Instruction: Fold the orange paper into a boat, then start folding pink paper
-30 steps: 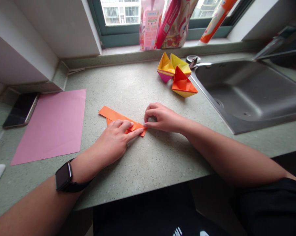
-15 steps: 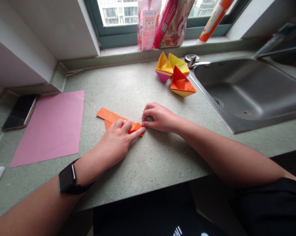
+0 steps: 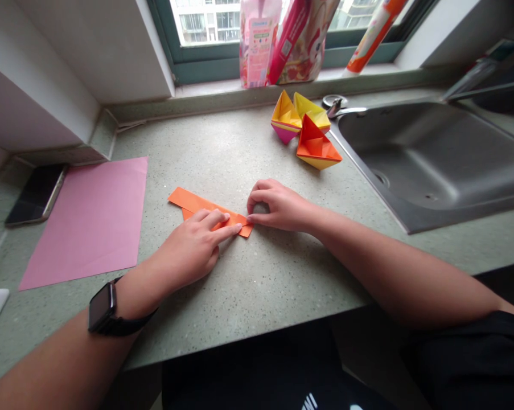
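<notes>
A folded strip of orange paper (image 3: 192, 200) lies slantwise on the counter, with a flap at its right end folded over. My left hand (image 3: 192, 242), a black watch on its wrist, rests on the paper; its fingers are stretched out and press down near the fold. At the strip's right tip, my right hand (image 3: 278, 206) is closed, with thumb and forefinger pinching the corner. The left fingers cover part of the paper's middle, so some of the folds are hidden.
Several folded paper boats, one of them red-orange (image 3: 319, 148), stand by the steel sink (image 3: 436, 165). At left lie a pink paper sheet (image 3: 90, 222) and a dark phone (image 3: 37, 193). Pink packages (image 3: 260, 51) stand on the windowsill. The counter's front edge runs below my hands.
My left hand has slid a little to the left and back along the paper, uncovering more of the flap. The flap now lies flatter. My right hand has hardly moved.
</notes>
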